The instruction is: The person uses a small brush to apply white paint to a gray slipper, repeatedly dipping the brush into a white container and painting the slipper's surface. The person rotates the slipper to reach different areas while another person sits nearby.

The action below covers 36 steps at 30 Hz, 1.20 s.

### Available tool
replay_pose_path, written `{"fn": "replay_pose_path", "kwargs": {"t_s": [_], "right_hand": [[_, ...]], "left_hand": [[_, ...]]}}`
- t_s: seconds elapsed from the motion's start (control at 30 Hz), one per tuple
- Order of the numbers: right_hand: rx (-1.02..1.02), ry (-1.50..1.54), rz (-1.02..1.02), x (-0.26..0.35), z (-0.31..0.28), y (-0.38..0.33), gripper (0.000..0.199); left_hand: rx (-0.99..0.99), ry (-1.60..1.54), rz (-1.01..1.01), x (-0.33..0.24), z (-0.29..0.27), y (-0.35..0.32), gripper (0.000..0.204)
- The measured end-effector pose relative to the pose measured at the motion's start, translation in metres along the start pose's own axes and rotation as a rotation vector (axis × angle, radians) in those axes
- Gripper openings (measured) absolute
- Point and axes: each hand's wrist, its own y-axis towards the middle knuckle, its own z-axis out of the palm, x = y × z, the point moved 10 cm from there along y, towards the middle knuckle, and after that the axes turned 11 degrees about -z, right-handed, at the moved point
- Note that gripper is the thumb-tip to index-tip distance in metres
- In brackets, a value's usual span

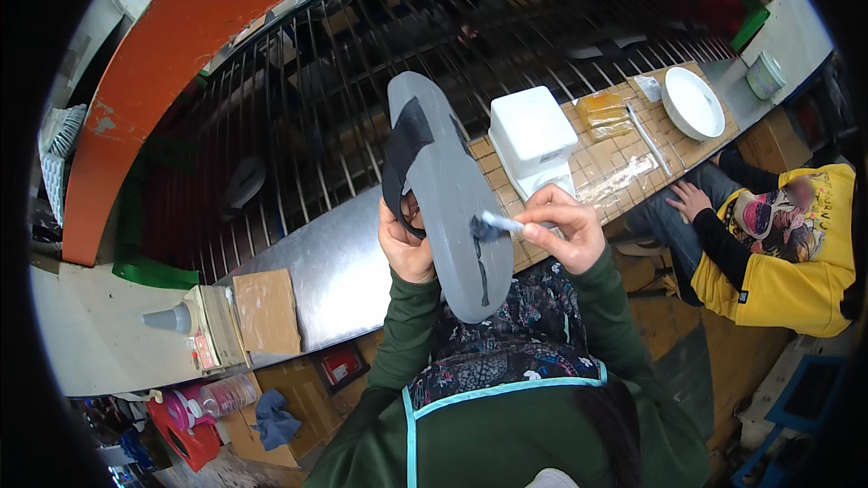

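Note:
A grey sandal sole (457, 190) with black straps (409, 145) is held up and tilted in front of me, its underside partly facing me. My left hand (404, 242) grips it by its left edge near the strap; some of the fingers are hidden behind it. Between the fingers and thumb of my right hand (568, 229) is a small brush with a pale handle (504, 221). Its dark bristles (481, 229) touch the sole beside a black line (482, 273) that runs toward the near end.
Metal bars (307, 117) span the area beyond the bench, under an orange frame (154, 81). Right of the sandal stand a white container (535, 131), a yellowish block (604, 114), a thin stick (649, 140) and a white bowl (693, 104). A person in yellow (800, 258) sits at right.

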Motion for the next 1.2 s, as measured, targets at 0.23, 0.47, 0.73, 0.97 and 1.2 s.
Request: {"fn": "replay_pose_path", "kwargs": {"t_s": [0.23, 0.47, 0.73, 0.97, 1.2], "right_hand": [[-0.151, 0.037, 0.223, -0.025, -0.003, -0.017, 0.014], [-0.127, 0.002, 0.201, 0.001, -0.008, -0.036, 0.017], [-0.155, -0.138, 0.120, 0.003, -0.007, -0.036, 0.017], [-0.141, -0.335, -0.005, 0.013, -0.010, -0.018, 0.017], [-0.186, -0.465, -0.138, 0.023, -0.012, 0.003, 0.020]], "left_hand": [[-0.026, 0.084, 0.133, -0.007, -0.014, 0.004, 0.072], [-0.145, 0.286, 0.184, -0.022, -0.018, -0.002, 0.073], [-0.175, 0.471, 0.140, -0.023, -0.014, -0.008, 0.067], [-0.158, 0.568, 0.153, -0.021, -0.007, -0.013, 0.066], [-0.059, 0.591, 0.125, -0.017, 0.003, -0.012, 0.069]]}}
